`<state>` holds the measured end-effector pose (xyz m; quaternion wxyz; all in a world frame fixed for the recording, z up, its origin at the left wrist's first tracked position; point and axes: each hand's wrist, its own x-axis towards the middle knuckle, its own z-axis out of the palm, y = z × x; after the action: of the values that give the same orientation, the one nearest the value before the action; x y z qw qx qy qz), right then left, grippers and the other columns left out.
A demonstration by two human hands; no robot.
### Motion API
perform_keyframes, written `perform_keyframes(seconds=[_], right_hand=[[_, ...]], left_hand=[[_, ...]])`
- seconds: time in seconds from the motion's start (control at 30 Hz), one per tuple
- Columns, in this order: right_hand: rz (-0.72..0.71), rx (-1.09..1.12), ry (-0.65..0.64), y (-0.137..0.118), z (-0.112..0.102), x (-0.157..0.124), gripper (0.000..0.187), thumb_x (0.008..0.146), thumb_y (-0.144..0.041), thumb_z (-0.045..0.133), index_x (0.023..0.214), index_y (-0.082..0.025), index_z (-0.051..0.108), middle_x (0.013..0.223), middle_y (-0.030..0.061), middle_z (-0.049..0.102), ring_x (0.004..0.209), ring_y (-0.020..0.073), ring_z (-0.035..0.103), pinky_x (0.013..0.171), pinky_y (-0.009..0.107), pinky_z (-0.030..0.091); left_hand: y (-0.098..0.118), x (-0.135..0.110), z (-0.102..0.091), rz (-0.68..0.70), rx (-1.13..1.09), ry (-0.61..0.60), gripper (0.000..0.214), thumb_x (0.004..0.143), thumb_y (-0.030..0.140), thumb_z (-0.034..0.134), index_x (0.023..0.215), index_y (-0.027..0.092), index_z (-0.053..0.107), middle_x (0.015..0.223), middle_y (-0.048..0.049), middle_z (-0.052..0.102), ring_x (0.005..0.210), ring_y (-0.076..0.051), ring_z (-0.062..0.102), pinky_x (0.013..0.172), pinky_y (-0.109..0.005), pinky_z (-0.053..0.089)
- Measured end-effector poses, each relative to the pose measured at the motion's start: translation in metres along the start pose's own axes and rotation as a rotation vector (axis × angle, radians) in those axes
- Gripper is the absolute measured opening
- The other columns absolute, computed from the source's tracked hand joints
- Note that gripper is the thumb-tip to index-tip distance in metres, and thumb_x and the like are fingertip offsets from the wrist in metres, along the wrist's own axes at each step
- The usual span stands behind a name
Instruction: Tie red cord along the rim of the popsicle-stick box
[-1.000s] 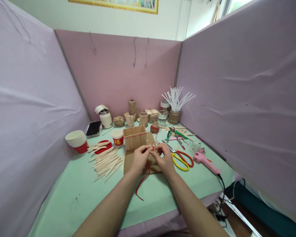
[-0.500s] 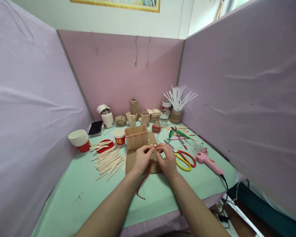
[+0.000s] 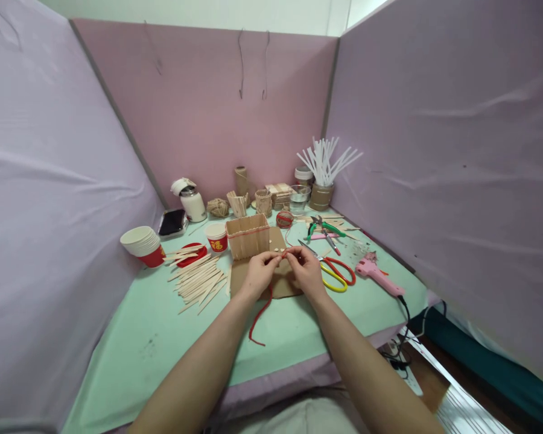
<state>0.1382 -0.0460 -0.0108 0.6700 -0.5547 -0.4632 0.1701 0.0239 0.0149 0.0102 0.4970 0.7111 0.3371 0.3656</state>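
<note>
My left hand [image 3: 259, 274] and my right hand [image 3: 306, 271] meet over a brown cardboard sheet [image 3: 280, 288], fingertips pinched together on a red cord [image 3: 259, 319]. The cord hangs from my fingers and trails toward me across the green table top. Just behind my hands stands a small box of wooden sticks [image 3: 248, 235] with a red band round it. Behind that box lies a spool of red cord [image 3: 284, 219].
Loose wooden sticks [image 3: 198, 282] lie left of the cardboard, beside a red-and-white cup [image 3: 216, 237] and stacked cups [image 3: 142, 245]. Right of my hands are scissors [image 3: 335, 274], a pink glue gun [image 3: 376, 275] and green pliers [image 3: 324, 231]. Jars, twine and white straws [image 3: 324, 164] line the back wall.
My hands stay pinched on the red cord over the cardboard. The view has tilted downward, so the table sits higher in frame and the picture on the wall is out of sight.
</note>
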Motion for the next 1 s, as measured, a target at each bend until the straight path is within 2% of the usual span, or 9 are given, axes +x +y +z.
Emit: perform_keyframes(seconds=[0.1, 0.27, 0.37, 0.57, 0.7, 0.87, 1.0], right_hand=[[0.034, 0.007, 0.04, 0.001, -0.001, 0.001, 0.016, 0.077, -0.033, 0.055, 0.081, -0.019, 0.06, 0.075, 0.0015, 0.063, 0.069, 0.015, 0.056, 0.067, 0.027, 0.044], [0.085, 0.01, 0.086, 0.004, -0.001, 0.001, 0.016, 0.074, -0.033, 0.056, 0.078, -0.019, 0.06, 0.072, 0.0003, 0.062, 0.067, 0.0143, 0.055, 0.064, 0.027, 0.043], [0.097, 0.011, 0.102, 0.005, -0.002, 0.001, 0.016, 0.073, -0.033, 0.055, 0.077, -0.019, 0.061, 0.071, 0.0002, 0.062, 0.067, 0.0144, 0.055, 0.065, 0.027, 0.043], [0.103, 0.059, 0.024, 0.004, -0.004, 0.003, 0.018, 0.075, -0.035, 0.054, 0.079, -0.019, 0.061, 0.076, 0.0023, 0.065, 0.072, 0.0158, 0.058, 0.071, 0.029, 0.045], [0.097, 0.089, -0.005, 0.003, -0.004, 0.003, 0.019, 0.076, -0.036, 0.055, 0.079, -0.019, 0.061, 0.078, 0.003, 0.066, 0.076, 0.0167, 0.059, 0.075, 0.03, 0.045], [0.13, 0.059, 0.023, 0.003, -0.004, 0.002, 0.018, 0.072, -0.036, 0.059, 0.075, -0.018, 0.061, 0.073, 0.0022, 0.065, 0.069, 0.0155, 0.057, 0.067, 0.029, 0.045], [0.132, 0.048, 0.048, 0.004, -0.003, 0.002, 0.018, 0.07, -0.035, 0.06, 0.074, -0.018, 0.061, 0.07, 0.0015, 0.063, 0.066, 0.0149, 0.056, 0.063, 0.027, 0.045]], left_hand=[[0.005, -0.001, 0.001, -0.009, 0.026, -0.03, 0.022, 0.073, 0.026, 0.056, 0.082, 0.013, 0.07, 0.081, -0.0071, 0.069, 0.074, -0.016, 0.058, 0.07, -0.027, 0.044], [0.01, -0.001, 0.002, -0.015, 0.027, -0.087, 0.02, 0.071, 0.023, 0.056, 0.081, 0.014, 0.071, 0.085, -0.0065, 0.07, 0.08, -0.017, 0.06, 0.076, -0.027, 0.043], [0.008, 0.0, 0.002, -0.051, 0.001, -0.102, 0.021, 0.071, 0.025, 0.057, 0.081, 0.014, 0.071, 0.083, -0.0061, 0.07, 0.076, -0.017, 0.059, 0.073, -0.028, 0.044], [-0.002, 0.001, 0.003, -0.09, -0.068, -0.064, 0.021, 0.071, 0.029, 0.058, 0.08, 0.014, 0.071, 0.086, -0.0077, 0.07, 0.078, -0.017, 0.059, 0.076, -0.029, 0.044], [-0.004, 0.002, 0.003, -0.079, -0.016, -0.029, 0.021, 0.072, 0.027, 0.057, 0.079, 0.014, 0.071, 0.086, -0.0081, 0.07, 0.079, -0.018, 0.061, 0.077, -0.03, 0.045], [-0.002, -0.001, 0.005, 0.046, 0.195, 0.012, 0.021, 0.074, 0.019, 0.051, 0.081, 0.015, 0.07, 0.085, -0.0065, 0.07, 0.078, -0.017, 0.061, 0.075, -0.029, 0.045], [-0.001, -0.003, 0.006, 0.179, 0.359, 0.027, 0.017, 0.075, 0.022, 0.054, 0.076, 0.016, 0.07, 0.078, -0.0047, 0.067, 0.072, -0.016, 0.058, 0.068, -0.026, 0.044]])
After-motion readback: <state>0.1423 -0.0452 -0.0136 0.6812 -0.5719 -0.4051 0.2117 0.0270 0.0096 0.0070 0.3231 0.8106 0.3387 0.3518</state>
